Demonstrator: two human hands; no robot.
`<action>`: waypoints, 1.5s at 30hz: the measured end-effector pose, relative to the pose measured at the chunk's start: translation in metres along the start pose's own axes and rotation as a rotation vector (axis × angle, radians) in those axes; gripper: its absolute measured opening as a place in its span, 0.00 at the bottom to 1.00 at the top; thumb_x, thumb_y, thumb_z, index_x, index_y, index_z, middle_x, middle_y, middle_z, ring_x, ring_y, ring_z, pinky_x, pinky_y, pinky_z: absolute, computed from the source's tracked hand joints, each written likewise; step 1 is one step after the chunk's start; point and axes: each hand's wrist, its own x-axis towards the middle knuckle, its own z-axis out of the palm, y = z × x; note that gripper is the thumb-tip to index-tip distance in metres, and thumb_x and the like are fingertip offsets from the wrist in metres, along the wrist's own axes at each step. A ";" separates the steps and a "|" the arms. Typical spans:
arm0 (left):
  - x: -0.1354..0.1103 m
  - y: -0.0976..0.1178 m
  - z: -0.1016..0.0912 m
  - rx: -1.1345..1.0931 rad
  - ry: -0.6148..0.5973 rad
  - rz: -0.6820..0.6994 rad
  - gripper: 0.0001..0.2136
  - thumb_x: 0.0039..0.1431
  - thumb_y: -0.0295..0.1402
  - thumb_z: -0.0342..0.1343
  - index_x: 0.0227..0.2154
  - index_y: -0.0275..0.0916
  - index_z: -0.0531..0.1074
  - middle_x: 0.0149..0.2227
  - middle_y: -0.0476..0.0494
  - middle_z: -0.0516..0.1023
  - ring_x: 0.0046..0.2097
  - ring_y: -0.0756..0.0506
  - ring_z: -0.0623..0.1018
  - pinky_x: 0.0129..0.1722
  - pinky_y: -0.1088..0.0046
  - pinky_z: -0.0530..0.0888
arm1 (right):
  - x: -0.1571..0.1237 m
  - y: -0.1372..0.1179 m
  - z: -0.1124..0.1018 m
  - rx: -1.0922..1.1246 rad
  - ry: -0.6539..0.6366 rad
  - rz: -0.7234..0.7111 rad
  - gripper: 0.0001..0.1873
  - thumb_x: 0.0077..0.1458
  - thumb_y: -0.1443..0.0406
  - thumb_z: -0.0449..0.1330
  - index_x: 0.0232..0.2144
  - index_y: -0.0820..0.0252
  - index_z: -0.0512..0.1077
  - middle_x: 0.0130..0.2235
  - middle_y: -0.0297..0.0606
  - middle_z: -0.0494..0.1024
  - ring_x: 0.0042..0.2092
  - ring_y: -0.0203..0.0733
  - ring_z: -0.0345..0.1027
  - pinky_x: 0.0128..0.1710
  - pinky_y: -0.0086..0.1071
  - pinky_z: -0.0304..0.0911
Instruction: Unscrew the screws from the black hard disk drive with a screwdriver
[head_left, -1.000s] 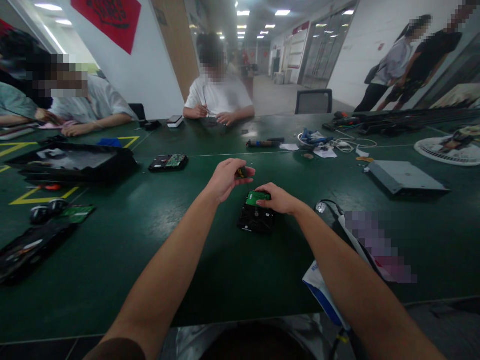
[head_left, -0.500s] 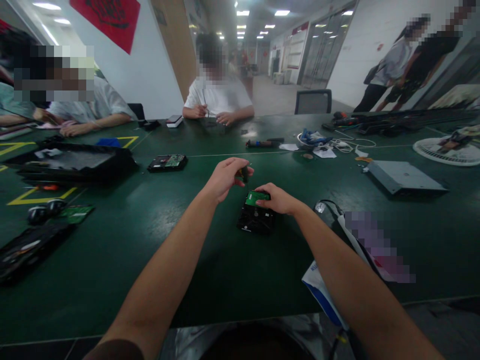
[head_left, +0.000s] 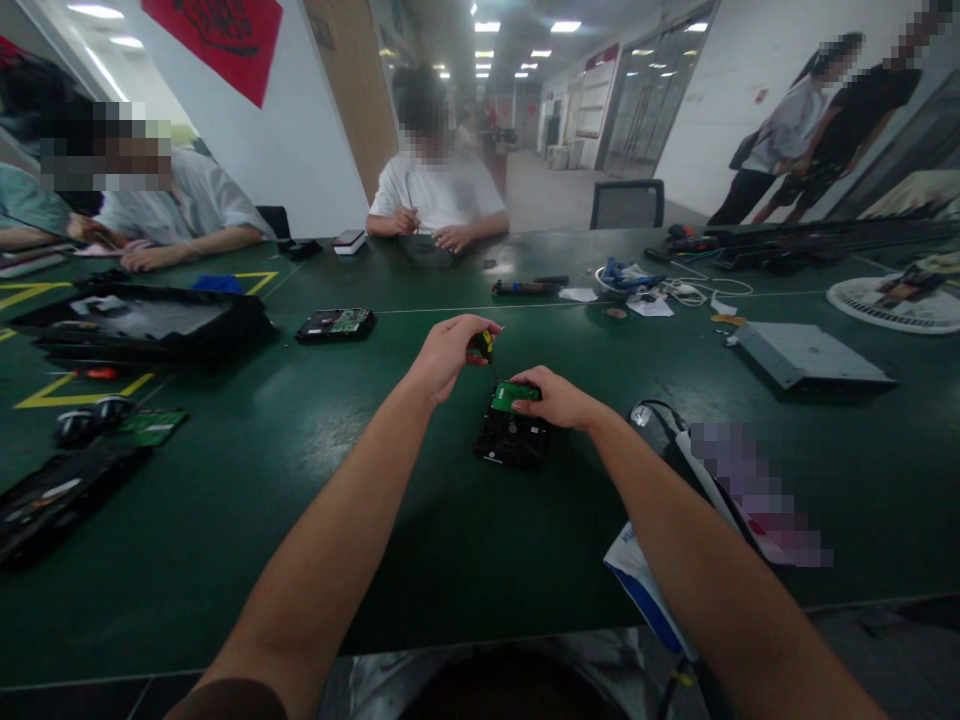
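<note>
On the green table lies a black hard drive (head_left: pixel 513 440) with a green circuit board (head_left: pixel 514 396) at its far end. My right hand (head_left: pixel 553 397) grips the drive's far right side, thumb over the board. In my left hand (head_left: pixel 452 358) is a small yellow-and-black screwdriver (head_left: pixel 485 347), fingers closed round its handle. Its thin shaft points down at the far left corner of the board; whether the tip sits in a screw is too small to tell.
Another hard drive (head_left: pixel 335 323) lies farther left, near a black tray (head_left: pixel 150 320). To the right are a grey metal box (head_left: pixel 814 355), a cable (head_left: pixel 660 405) and a blue-white packet (head_left: pixel 645 585). A person (head_left: pixel 439 190) sits opposite, hands on the table.
My left hand has turned the screwdriver slightly, so its yellow marking and shaft show more clearly. My right hand and the hard drive stay in place.
</note>
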 end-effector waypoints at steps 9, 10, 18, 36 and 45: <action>-0.003 0.000 0.005 -0.186 -0.064 -0.071 0.10 0.57 0.36 0.60 0.37 0.36 0.73 0.39 0.35 0.83 0.42 0.40 0.83 0.36 0.65 0.79 | -0.001 -0.004 -0.001 -0.003 0.013 -0.007 0.25 0.57 0.60 0.68 0.57 0.56 0.75 0.53 0.45 0.75 0.56 0.51 0.69 0.61 0.47 0.63; -0.003 0.000 0.005 -0.191 -0.068 -0.069 0.09 0.56 0.36 0.60 0.36 0.36 0.73 0.40 0.35 0.83 0.43 0.39 0.82 0.36 0.65 0.79 | -0.001 -0.004 -0.001 -0.005 0.018 -0.008 0.25 0.57 0.60 0.68 0.56 0.56 0.75 0.53 0.45 0.75 0.56 0.51 0.69 0.61 0.47 0.63; -0.001 0.000 0.000 -0.038 -0.071 0.006 0.10 0.56 0.37 0.59 0.33 0.36 0.80 0.37 0.39 0.79 0.39 0.44 0.78 0.30 0.74 0.74 | 0.000 -0.003 0.000 -0.002 0.013 0.000 0.25 0.56 0.60 0.69 0.56 0.55 0.75 0.52 0.43 0.76 0.55 0.50 0.70 0.60 0.45 0.64; -0.003 0.002 0.002 -0.145 -0.093 -0.051 0.08 0.55 0.35 0.60 0.33 0.36 0.76 0.35 0.40 0.76 0.40 0.43 0.77 0.37 0.65 0.81 | 0.000 -0.006 -0.002 -0.005 0.007 -0.007 0.25 0.57 0.59 0.69 0.56 0.56 0.76 0.53 0.45 0.76 0.56 0.53 0.70 0.60 0.47 0.63; -0.003 -0.001 0.006 -0.208 -0.090 -0.065 0.08 0.56 0.35 0.60 0.35 0.36 0.73 0.37 0.38 0.80 0.42 0.42 0.80 0.40 0.60 0.82 | -0.001 -0.003 0.001 -0.010 0.030 -0.002 0.25 0.56 0.61 0.69 0.56 0.57 0.75 0.52 0.46 0.76 0.55 0.51 0.69 0.59 0.46 0.64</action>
